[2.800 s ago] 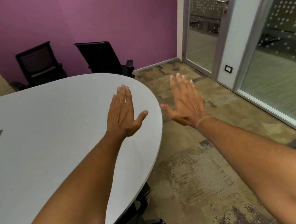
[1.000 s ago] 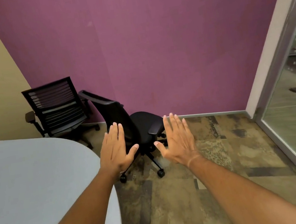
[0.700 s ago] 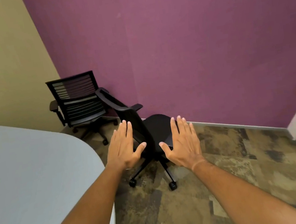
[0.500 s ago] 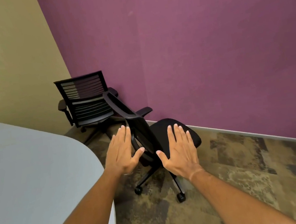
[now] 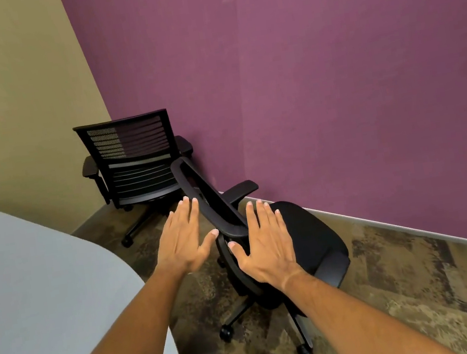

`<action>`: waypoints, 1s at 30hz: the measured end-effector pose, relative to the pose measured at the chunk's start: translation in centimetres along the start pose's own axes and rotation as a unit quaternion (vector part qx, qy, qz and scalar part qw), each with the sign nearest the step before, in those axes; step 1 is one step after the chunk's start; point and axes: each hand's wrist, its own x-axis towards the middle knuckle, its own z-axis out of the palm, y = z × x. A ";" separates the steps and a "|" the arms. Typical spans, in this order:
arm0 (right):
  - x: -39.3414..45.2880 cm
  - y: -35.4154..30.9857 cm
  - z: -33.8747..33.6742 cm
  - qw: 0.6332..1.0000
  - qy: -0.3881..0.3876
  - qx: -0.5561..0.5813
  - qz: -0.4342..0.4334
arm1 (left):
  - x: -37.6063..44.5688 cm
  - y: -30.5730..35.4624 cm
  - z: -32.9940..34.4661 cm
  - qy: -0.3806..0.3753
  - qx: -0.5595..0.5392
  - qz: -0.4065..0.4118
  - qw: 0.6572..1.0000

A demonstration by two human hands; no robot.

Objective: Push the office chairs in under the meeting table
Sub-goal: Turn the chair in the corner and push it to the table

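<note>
A black office chair [image 5: 307, 235] on castors stands right in front of me, its backrest turned edge-on towards me and its seat facing the purple wall. My left hand [image 5: 183, 243] hovers flat and open on the left side of the backrest top. My right hand [image 5: 263, 245] is flat and open on the right side, over the seat. Neither hand grips the chair. A second black chair [image 5: 136, 161] with a slatted mesh back stands in the corner behind. The meeting table [image 5: 41, 296], light grey with a rounded end, lies at my left.
A purple wall [image 5: 316, 73] with a pale skirting board runs close behind both chairs. A beige wall [image 5: 9, 104] meets it at the corner on the left. Patterned brown carpet [image 5: 410, 296] covers the floor to the right of the near chair.
I have walked round the table's end to the two chairs. The near chair now fills the view centre, and both open hands have come up to either side of its backrest.
</note>
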 end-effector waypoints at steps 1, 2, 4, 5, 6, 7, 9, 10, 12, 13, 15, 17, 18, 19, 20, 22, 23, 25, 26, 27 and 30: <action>1.3 -0.4 0.6 1.000 -0.003 0.003 0.000 | 0.8 -0.8 0.4 0.000 -0.001 0.001 1.000; 2.5 -0.8 1.2 1.000 -0.007 0.002 0.000 | 1.5 -1.5 0.7 -0.001 -0.002 0.001 1.000; 4.6 -1.5 2.3 1.000 -0.020 -0.006 0.002 | 2.8 -2.8 1.3 -0.006 0.000 -0.002 1.000; 5.5 -1.8 3.0 1.000 -0.028 -0.009 0.005 | 3.4 -3.3 1.6 -0.009 0.003 -0.007 1.000; 6.4 -2.1 3.6 0.999 -0.035 -0.010 0.010 | 3.9 -3.9 1.9 -0.011 0.007 -0.012 1.000; 7.3 -2.4 4.2 0.999 -0.041 -0.010 0.015 | 4.3 -4.3 2.1 -0.012 0.011 -0.016 1.000; 8.6 -2.8 5.3 0.998 -0.057 -0.007 0.025 | 5.0 -5.1 2.5 -0.016 0.016 -0.020 1.000; 9.1 -3.0 5.8 0.997 -0.065 -0.005 0.030 | 5.4 -5.5 2.7 -0.019 0.018 -0.023 0.999; 10.0 -3.2 6.6 0.996 -0.085 -0.007 0.037 | 6.2 -6.1 3.1 -0.025 0.020 -0.026 0.999; 10.3 -3.2 6.9 0.994 -0.097 -0.008 0.040 | 6.5 -6.3 3.2 -0.025 0.020 -0.027 0.999; 11.0 -3.4 7.3 0.991 -0.128 -0.004 0.049 | 7.3 -6.7 3.5 -0.028 0.016 -0.026 0.999; 11.1 -3.4 7.6 0.987 -0.149 0.001 0.056 | 8.1 -6.8 3.7 -0.039 0.006 -0.023 0.999; 10.9 -3.5 7.6 0.987 -0.150 0.003 0.055 | 8.4 -6.8 3.7 -0.040 0.001 -0.022 0.999; 10.8 -3.4 7.7 0.987 -0.149 0.005 0.053 | 8.7 -6.8 3.7 -0.040 0.000 -0.018 0.999; 10.6 -3.4 7.6 0.988 -0.148 0.007 0.051 | 9.1 -6.8 3.6 -0.041 0.001 -0.014 0.999; 10.0 -2.9 7.4 0.988 -0.148 0.007 0.049 | 9.6 -6.6 3.3 -0.043 0.005 -0.006 0.999; 9.7 -2.6 7.2 0.988 -0.150 0.004 0.046 | 9.8 -6.4 3.1 -0.040 0.005 -0.003 0.999; 8.9 -1.7 6.5 0.987 -0.158 -0.003 0.035 | 10.2 -6.0 2.9 -0.039 0.002 0.006 0.999; 8.5 -1.2 6.2 0.987 -0.161 -0.003 0.028 | 10.3 -5.8 2.8 -0.043 0.001 0.012 0.999; 7.9 -0.5 5.8 0.986 -0.165 -0.002 0.022 | 10.4 -5.4 2.8 -0.047 0.000 0.018 0.999; 6.7 1.2 4.7 0.984 -0.180 0.000 0.004 | 10.5 -4.7 2.9 -0.059 -0.008 0.014 0.998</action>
